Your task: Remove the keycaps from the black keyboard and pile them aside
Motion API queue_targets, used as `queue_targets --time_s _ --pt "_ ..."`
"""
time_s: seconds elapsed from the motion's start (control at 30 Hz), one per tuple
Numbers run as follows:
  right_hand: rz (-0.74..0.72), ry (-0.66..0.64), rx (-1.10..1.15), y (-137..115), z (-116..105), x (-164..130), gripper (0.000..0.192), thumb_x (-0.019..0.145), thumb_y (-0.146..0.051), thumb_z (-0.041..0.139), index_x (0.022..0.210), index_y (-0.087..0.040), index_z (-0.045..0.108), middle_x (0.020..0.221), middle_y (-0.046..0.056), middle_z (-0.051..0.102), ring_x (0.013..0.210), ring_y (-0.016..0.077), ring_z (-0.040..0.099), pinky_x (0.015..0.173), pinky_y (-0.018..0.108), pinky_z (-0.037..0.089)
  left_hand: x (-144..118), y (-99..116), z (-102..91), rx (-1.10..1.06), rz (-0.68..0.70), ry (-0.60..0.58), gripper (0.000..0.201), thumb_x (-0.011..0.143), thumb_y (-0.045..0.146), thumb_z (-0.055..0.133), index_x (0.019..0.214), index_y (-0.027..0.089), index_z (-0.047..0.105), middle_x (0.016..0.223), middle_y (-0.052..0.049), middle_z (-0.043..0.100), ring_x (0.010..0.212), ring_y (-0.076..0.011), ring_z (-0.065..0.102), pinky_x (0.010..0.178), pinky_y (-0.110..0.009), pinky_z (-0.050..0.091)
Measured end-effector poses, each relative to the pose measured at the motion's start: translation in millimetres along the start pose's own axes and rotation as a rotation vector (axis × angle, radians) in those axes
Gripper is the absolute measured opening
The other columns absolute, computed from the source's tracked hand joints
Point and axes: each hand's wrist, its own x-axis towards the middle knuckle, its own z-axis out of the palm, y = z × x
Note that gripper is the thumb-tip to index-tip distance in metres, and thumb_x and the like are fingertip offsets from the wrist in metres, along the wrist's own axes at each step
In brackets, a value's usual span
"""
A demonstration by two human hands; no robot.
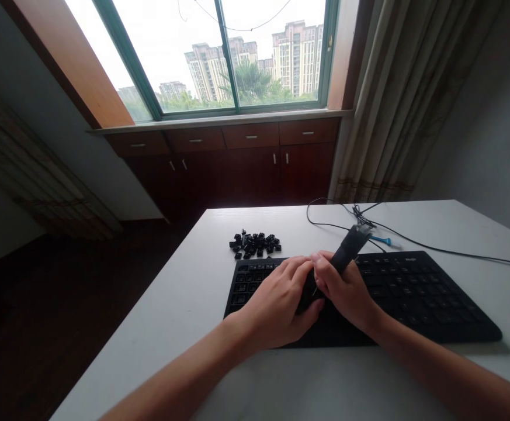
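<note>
A black keyboard (pixel 416 304) lies on the white table, with many keycaps gone from its left part. My left hand (pixel 276 298) rests over its middle-left keys, fingers bent and thumb apart from them; the fingertips are partly hidden by the other hand. My right hand (pixel 346 286) is closed around a black brush (pixel 350 245), tilted with its bristle-like end up and to the right. A thin metal piece shows below the right fingers, close to the keys. Loose black keycaps (pixel 257 244) are heaped behind the keyboard's left end.
A black cable (pixel 447 250) loops and runs across the white table (pixel 180 304) behind the keyboard. Beside the cable's tangle lies a small blue tool (pixel 381 240). Brown cabinets (pixel 237 169) stand beneath the window beyond the table.
</note>
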Motion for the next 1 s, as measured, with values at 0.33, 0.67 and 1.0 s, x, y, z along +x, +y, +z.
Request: queue_targets --time_s 0.33,0.67,1.0 --pt "0.000 0.086 0.006 -7 -4 0 0.048 0.099 -0.041 0.048 0.056 -0.022 0.042 0.046 -0.005 0.039 0.040 0.0089 0.035 0.041 0.024 0.027 -4 -27 -32.3 0.300 0.233 -0.186 0.024 0.098 0.036 0.053 0.083 0.019 0.060 0.073 -0.002 0.062 0.068 -0.0173 0.058 0.068 -0.031 0.047" --pt "-0.011 0.071 -0.041 -12 -10 5 0.044 0.099 -0.037 0.049 0.058 -0.021 0.047 0.048 -0.005 0.044 0.043 0.0096 0.040 0.045 0.024 0.033 -5 -58 -36.4 0.300 -0.010 0.103 0.018 0.099 0.037 0.059 0.102 0.020 0.065 0.093 -0.003 0.071 0.083 -0.0182 0.067 0.075 -0.031 0.052" --pt "0.060 0.011 -0.187 -9 -13 8 0.046 0.099 -0.040 0.051 0.057 -0.020 0.048 0.049 -0.004 0.046 0.047 0.0109 0.043 0.051 0.025 0.036 -8 -83 -31.5 0.311 -0.229 0.232 0.013 0.100 0.026 0.055 0.102 0.021 0.067 0.111 -0.005 0.071 0.099 -0.0230 0.067 0.087 -0.040 0.055"
